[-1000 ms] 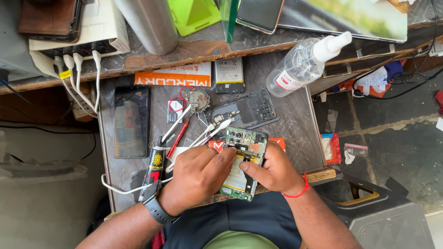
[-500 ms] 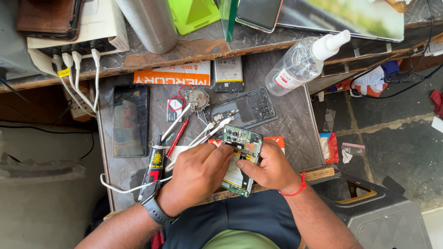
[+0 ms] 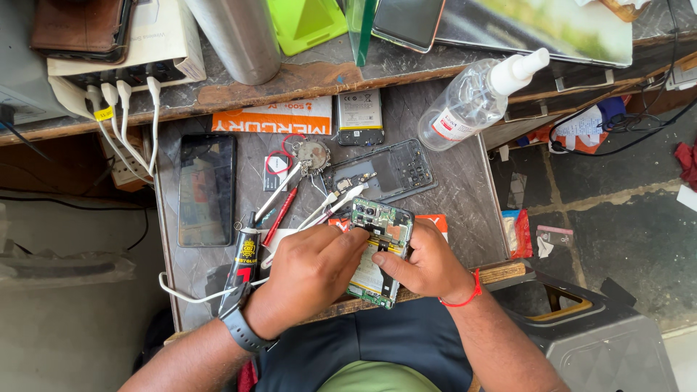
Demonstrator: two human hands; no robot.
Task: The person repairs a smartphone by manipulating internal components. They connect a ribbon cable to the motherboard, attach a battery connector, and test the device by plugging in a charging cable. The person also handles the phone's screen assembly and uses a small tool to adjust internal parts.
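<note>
Left hand [image 3: 308, 272], watch at the wrist, curled over the left edge of an opened phone [image 3: 379, 250], fingertips pressed on its exposed green circuit board. Right hand [image 3: 425, 265], red thread at the wrist, closed around the phone's right edge, thumb laid across its middle. Phone held between both hands, tilted, at the near edge of the bench [image 3: 465, 189], above the lap.

Just beyond the phone: tweezers [image 3: 330, 207] and a red-handled tool [image 3: 282, 214], lying slantwise and close together. Behind these, a detached dark phone frame [image 3: 388, 170] with camera openings, flat on the bench. To its left, a small round metal part [image 3: 312, 154]; farther back, a flat battery [image 3: 359, 116] beside an orange printed box [image 3: 276, 120].

At far left of the bench: a dark screen panel [image 3: 207, 189], flat, well apart from the hands; near the left wrist, a black glue tube [image 3: 243, 258] and a white cable [image 3: 196, 294].

At right rear: a clear spray bottle [image 3: 475, 98], leaning on the raised shelf [image 3: 290, 76]. On the shelf: a charger block [image 3: 123, 43] with white plugs, a metal cylinder [image 3: 236, 36], a green case [image 3: 305, 22].
</note>
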